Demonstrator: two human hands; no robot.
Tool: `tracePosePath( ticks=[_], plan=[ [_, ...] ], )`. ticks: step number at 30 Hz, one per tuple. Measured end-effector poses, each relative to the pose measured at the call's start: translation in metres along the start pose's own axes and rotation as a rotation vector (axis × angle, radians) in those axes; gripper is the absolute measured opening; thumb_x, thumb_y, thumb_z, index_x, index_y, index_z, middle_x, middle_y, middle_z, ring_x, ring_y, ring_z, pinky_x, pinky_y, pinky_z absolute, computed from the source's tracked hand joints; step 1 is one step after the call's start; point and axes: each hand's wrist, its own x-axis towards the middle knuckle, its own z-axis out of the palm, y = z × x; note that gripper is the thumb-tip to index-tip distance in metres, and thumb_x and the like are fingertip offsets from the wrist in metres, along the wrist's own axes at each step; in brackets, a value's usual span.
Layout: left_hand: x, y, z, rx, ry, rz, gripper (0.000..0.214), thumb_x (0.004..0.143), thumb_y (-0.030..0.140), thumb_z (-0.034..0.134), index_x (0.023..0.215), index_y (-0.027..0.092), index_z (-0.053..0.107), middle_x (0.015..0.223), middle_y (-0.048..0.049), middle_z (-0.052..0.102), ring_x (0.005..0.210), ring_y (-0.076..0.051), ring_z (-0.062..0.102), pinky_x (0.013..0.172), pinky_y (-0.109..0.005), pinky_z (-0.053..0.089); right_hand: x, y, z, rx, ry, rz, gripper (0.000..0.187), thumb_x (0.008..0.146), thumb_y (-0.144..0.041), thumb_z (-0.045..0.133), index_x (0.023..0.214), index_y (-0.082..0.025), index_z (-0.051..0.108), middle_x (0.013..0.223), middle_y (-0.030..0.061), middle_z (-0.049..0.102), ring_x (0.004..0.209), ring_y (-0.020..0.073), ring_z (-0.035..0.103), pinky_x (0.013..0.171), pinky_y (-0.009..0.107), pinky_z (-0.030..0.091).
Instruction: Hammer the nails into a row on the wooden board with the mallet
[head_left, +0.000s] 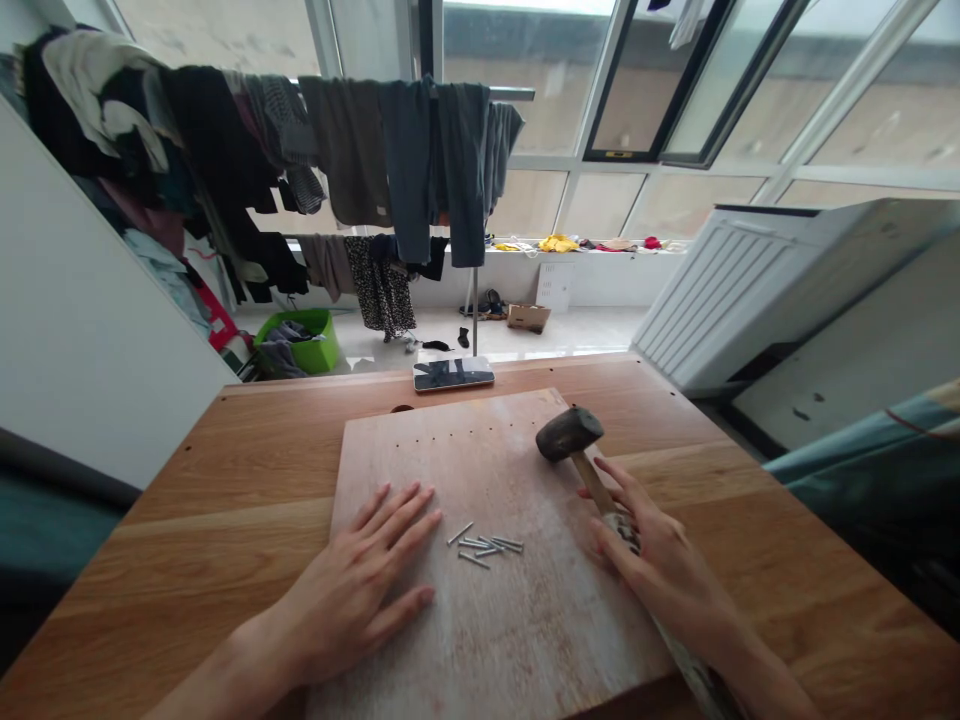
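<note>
My left hand [367, 580] lies flat and open on a pale wooden board [480, 620], fingers spread, just left of several loose nails [484, 545]. My right hand [649, 545] is wrapped round the wooden handle of a hammer [570, 435]. The hammer's dark head rests on the board near its far right corner. A row of small nail points or holes [450, 437] runs across the far part of the board.
The board sits on a wooden table [225, 480]. A phone [453, 373] lies at the table's far edge. Beyond stand a clothes rack [420, 170] hung with garments, a green basket [300, 342] and a white radiator cover [735, 290] at the right.
</note>
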Motion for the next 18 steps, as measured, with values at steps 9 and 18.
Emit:
tracePosePath(
  ticks=[9,18],
  plan=[
    [0.016,0.005,-0.002,-0.048,0.137,-0.041,0.035,0.097,0.021,0.056,0.133,0.022,0.059,0.135,-0.01,0.064,0.124,-0.027,0.059,0.109,-0.048,0.049,0.02,-0.002,-0.009,-0.112,-0.172,0.006,0.043,0.093,-0.044,0.052,0.126,-0.02,0.065,0.057,-0.0007,0.064,0.045,0.0205,0.063,0.045,0.029,0.051],
    [0.065,0.007,-0.028,0.115,0.008,0.354,0.014,0.097,0.009,0.056,0.104,0.018,0.063,0.105,-0.0067,0.068,0.097,-0.022,0.062,0.086,-0.035,0.048,0.05,-0.02,-0.013,-0.019,-0.214,0.075,0.044,0.092,-0.046,0.051,0.124,-0.017,0.059,0.063,-0.0035,0.058,0.04,0.013,0.054,0.035,0.023,0.041]
  ],
)
